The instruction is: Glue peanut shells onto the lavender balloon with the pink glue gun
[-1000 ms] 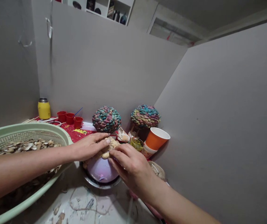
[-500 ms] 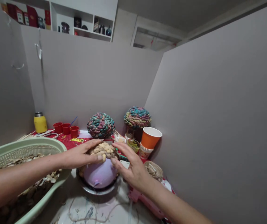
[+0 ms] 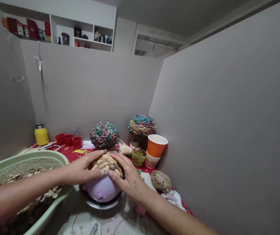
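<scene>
A pale purple balloon (image 3: pixel 103 190) sits in a metal bowl (image 3: pixel 100 206), its knotted end toward me. Tan peanut shells (image 3: pixel 107 162) cover its upper, far side like a cap. My left hand (image 3: pixel 82 168) curves round the left side of this cap, thumb along its lower edge and fingers over the top. From the right, my right hand (image 3: pixel 127 176) cups it, with its thumb near the left thumb where shells meet bare balloon. Both palms hide the sides of the cap. Behind them stands a dome of painted peanut shells (image 3: pixel 104 134).
A green basket (image 3: pixel 63 158) of loose shells fills the left. Another painted dome (image 3: pixel 142 124), an orange paper cup (image 3: pixel 156 145), a cup of greenish stuff (image 3: pixel 138 157) and a twine coil (image 3: pixel 161 181) stand right. Red cups (image 3: pixel 68 140) and a yellow jar (image 3: pixel 41 135) are at the back left.
My right hand has moved left and closed in on the shell cap, bringing the thumbs closer together. The view has tilted slightly up and shifted right.
</scene>
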Available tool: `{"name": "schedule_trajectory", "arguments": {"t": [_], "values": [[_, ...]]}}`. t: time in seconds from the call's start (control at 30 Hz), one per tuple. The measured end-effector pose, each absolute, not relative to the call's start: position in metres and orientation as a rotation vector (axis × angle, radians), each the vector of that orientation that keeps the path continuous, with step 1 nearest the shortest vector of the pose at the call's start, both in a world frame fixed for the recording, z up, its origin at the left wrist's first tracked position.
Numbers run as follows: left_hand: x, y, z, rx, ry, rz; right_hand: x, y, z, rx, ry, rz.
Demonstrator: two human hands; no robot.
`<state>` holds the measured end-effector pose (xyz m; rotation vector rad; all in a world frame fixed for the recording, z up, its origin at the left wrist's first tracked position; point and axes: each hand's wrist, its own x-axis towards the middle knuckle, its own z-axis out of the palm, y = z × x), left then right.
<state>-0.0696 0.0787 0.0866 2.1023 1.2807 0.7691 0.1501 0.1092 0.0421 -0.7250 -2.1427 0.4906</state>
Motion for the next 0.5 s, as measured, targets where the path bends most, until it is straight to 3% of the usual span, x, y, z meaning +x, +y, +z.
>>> {"name": "schedule_trajectory", "arguments": {"t": [0.5], "values": [[-0.0713,0.0785,0.0885,2.072,1.296,0.978,0.1543,0.1131,0.0386,-0.711,-2.13,0.499]]}}
